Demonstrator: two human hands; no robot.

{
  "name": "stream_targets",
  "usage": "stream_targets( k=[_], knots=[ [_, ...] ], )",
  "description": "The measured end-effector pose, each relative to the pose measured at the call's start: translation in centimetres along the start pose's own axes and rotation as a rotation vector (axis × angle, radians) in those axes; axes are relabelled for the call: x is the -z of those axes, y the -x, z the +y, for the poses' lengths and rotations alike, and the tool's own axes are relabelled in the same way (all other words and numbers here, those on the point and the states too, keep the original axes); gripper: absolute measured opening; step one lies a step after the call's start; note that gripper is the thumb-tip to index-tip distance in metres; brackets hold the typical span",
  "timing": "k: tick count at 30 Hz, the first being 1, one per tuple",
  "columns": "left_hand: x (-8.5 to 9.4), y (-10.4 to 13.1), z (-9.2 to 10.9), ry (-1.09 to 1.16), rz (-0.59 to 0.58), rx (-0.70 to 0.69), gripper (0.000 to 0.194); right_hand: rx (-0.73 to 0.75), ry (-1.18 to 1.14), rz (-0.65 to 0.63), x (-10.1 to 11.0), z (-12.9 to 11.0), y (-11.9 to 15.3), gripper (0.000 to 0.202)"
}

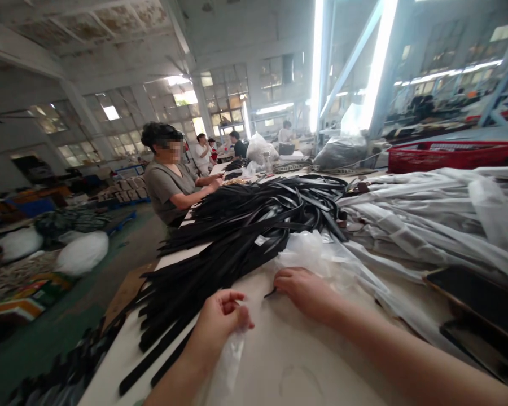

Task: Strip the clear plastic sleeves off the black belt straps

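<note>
My left hand (226,316) is closed, thumb against curled fingers, on a thin clear plastic sleeve (233,358) that hangs down over the pale table. Further right, my right hand (300,287) reaches over the tabletop, its fingers closed on a small dark strip (270,294) whose tip pokes out; the rest is hidden. Just beyond that hand lies a crumpled heap of clear plastic bags (311,248). A large pile of black belts (237,225) spreads past both hands, strap ends hanging toward the table's left edge.
White-wrapped long strips (410,220) heap up on the right, near a dark phone-like slab (478,299). A red crate (452,155) stands behind them. Across the belts, a co-worker in a grey shirt (165,186) works at the table's left side. Sacks (82,251) lie on the floor.
</note>
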State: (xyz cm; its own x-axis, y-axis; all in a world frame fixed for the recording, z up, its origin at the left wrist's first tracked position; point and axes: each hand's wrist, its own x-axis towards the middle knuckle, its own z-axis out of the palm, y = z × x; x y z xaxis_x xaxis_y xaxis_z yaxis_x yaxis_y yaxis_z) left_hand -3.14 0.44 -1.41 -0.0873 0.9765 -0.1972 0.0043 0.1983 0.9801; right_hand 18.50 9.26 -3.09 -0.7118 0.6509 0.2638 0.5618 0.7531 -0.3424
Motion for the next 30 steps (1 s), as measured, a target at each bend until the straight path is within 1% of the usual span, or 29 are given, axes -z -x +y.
stream_targets(
  k=[3, 7, 10, 15, 19, 23, 30],
  knots=[
    [0.3, 0.1, 0.7, -0.08, -0.018, -0.047, 0.039, -0.051, 0.028, 0.039, -0.2, -0.8, 0.2, 0.018],
    [0.0, 0.3, 1.5, -0.104, 0.006, -0.079, 0.05, -0.021, -0.019, 0.129, 0.0, -2.2, 1.0, 0.019],
    [-0.2, 0.5, 1.4, -0.116, 0.013, -0.074, 0.055, 0.017, -0.031, 0.167, 0.0, -2.9, 1.5, 0.019],
    [-0.3, 0.8, 1.1, -0.191, -0.002, -0.068, 0.049, 0.05, -0.039, 0.182, 0.2, -3.5, 1.8, 0.017],
    [-0.9, 1.2, 1.6, -0.255, 0.027, -0.085, 0.043, 0.058, -0.04, 0.209, 0.5, -4.0, 1.9, 0.016],
    [-1.6, 1.5, 1.9, -0.307, 0.036, -0.085, 0.041, 0.073, -0.022, 0.193, 0.7, -4.2, 2.0, 0.015],
    [-1.7, 1.3, 1.6, -0.295, 0.018, -0.064, 0.043, 0.137, 0.039, 0.071, 1.6, -4.1, 1.9, 0.013]
  ],
)
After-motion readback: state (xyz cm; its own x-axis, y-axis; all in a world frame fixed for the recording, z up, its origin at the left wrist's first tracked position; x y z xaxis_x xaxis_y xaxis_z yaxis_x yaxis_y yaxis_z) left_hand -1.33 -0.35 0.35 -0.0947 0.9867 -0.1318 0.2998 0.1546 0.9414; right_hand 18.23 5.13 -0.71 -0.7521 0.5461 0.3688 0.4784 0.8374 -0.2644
